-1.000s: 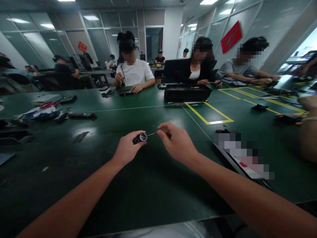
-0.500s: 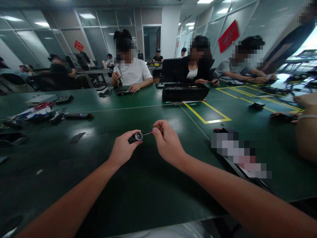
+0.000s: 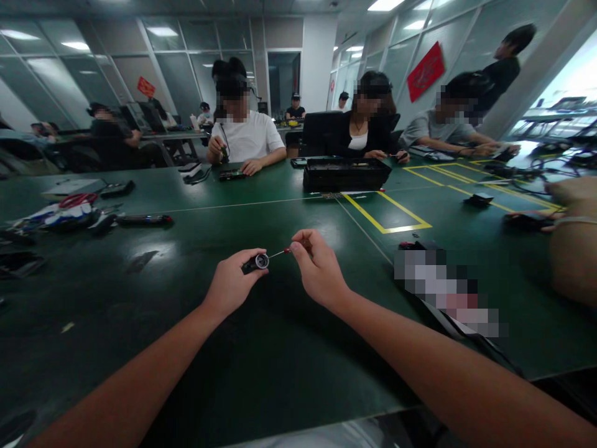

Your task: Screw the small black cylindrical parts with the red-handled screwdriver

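Fingers point(image 3: 246, 254) of the left hand point(image 3: 227, 281) were closed around a small black cylinder point(image 3: 250, 264), thumb below and index finger above, with its pale-rimmed round end turned toward the right and partly toward the camera. The right hand point(image 3: 323, 269) pinched a thin rod point(image 3: 278, 253), red close to the fingertips, and its rear part was hidden in the grasp. The rod pointed at the rimmed end of the cylinder; whether its tip went inside could not be told. Both things were over the near middle of the green table point(image 3: 261, 379), between the two hands. Beside the right forearm lay a packet point(image 3: 443, 292), its face blurred out. Farther off, a yellow tape outline point(image 3: 405, 229) marked the surface, and a long black box point(image 3: 347, 177) stood just behind it. To the left lay a dark tube point(image 3: 145, 221), near a red cable point(image 3: 78, 200). Across the table a person in a white shirt point(image 3: 252, 134) held a tool above a dark device point(image 3: 233, 175), the other hand resting beside it.
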`<control>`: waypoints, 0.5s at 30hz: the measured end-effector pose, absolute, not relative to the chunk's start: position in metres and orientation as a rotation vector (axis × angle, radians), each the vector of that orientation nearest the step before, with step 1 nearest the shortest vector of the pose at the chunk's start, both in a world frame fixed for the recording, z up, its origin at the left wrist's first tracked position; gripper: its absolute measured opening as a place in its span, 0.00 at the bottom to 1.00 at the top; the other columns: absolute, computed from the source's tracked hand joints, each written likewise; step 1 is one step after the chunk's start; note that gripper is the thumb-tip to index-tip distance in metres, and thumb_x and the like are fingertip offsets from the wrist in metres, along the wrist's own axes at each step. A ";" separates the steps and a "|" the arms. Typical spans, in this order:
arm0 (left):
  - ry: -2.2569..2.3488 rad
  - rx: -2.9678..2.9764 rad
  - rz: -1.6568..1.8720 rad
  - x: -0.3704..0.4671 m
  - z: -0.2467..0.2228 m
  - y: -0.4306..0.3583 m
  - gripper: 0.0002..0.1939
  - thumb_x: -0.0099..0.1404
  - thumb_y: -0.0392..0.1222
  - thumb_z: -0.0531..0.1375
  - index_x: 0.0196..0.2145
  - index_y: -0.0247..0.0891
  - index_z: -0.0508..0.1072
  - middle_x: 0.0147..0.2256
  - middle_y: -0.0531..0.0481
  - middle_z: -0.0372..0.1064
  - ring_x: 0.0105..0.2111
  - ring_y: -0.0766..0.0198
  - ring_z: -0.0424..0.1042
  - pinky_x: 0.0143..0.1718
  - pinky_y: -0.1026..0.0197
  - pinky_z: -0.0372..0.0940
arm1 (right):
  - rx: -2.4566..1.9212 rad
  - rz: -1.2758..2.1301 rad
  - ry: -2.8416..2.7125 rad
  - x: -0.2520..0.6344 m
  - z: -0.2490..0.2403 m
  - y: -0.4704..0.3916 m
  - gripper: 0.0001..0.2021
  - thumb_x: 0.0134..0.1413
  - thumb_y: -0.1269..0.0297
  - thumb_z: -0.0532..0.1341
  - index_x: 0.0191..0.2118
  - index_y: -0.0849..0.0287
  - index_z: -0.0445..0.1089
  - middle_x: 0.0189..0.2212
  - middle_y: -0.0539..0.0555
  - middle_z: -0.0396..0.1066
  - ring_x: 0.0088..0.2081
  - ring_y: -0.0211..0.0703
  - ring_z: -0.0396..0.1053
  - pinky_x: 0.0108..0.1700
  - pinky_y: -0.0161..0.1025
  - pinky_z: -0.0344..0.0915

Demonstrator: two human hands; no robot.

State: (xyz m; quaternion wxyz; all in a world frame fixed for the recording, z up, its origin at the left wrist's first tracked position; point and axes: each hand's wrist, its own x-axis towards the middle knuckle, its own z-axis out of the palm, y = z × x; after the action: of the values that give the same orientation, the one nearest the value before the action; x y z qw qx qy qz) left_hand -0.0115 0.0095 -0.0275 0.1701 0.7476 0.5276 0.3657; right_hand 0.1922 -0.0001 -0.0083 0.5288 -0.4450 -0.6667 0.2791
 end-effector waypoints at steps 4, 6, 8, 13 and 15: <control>1.468 2.181 1.049 -0.011 -0.025 0.008 0.19 0.61 0.37 0.67 0.51 0.42 0.77 0.49 0.47 0.76 0.51 0.55 0.74 0.56 0.50 0.67 | -1.022 0.882 -1.385 0.193 -0.015 0.011 0.11 0.63 0.54 0.57 0.41 0.56 0.68 0.34 0.53 0.73 0.35 0.42 0.70 0.40 0.42 0.67; 1.414 2.257 1.072 -0.011 -0.023 0.007 0.18 0.62 0.37 0.66 0.51 0.42 0.76 0.50 0.47 0.76 0.51 0.56 0.73 0.57 0.50 0.66 | -1.001 1.076 -1.191 0.195 -0.018 0.018 0.13 0.62 0.51 0.57 0.38 0.56 0.68 0.30 0.51 0.71 0.31 0.41 0.69 0.37 0.42 0.69; 1.390 2.309 1.099 -0.012 -0.023 0.007 0.18 0.63 0.38 0.66 0.51 0.42 0.76 0.50 0.47 0.75 0.52 0.56 0.73 0.58 0.49 0.65 | -0.966 1.285 -0.992 0.197 -0.021 0.025 0.14 0.61 0.50 0.56 0.34 0.55 0.66 0.24 0.47 0.65 0.25 0.40 0.65 0.35 0.42 0.69; 1.445 2.263 1.077 -0.012 -0.023 0.010 0.18 0.62 0.37 0.65 0.50 0.42 0.76 0.50 0.47 0.75 0.52 0.55 0.73 0.57 0.48 0.66 | -0.937 1.182 -0.989 0.201 -0.023 0.029 0.12 0.61 0.51 0.58 0.36 0.55 0.66 0.27 0.49 0.67 0.28 0.39 0.66 0.35 0.40 0.70; 1.449 2.246 1.071 -0.012 -0.023 0.010 0.18 0.62 0.38 0.66 0.51 0.43 0.76 0.50 0.47 0.75 0.51 0.55 0.73 0.57 0.49 0.67 | -0.934 1.091 -1.094 0.201 -0.023 0.027 0.13 0.62 0.50 0.58 0.38 0.55 0.67 0.30 0.50 0.69 0.31 0.39 0.69 0.36 0.40 0.70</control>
State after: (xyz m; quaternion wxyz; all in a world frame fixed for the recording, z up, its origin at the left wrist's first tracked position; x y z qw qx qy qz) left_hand -0.0123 0.0098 -0.0232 0.1306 0.7733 0.4989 0.3688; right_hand 0.2012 0.0266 -0.0232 0.6194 -0.4062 -0.4756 0.4745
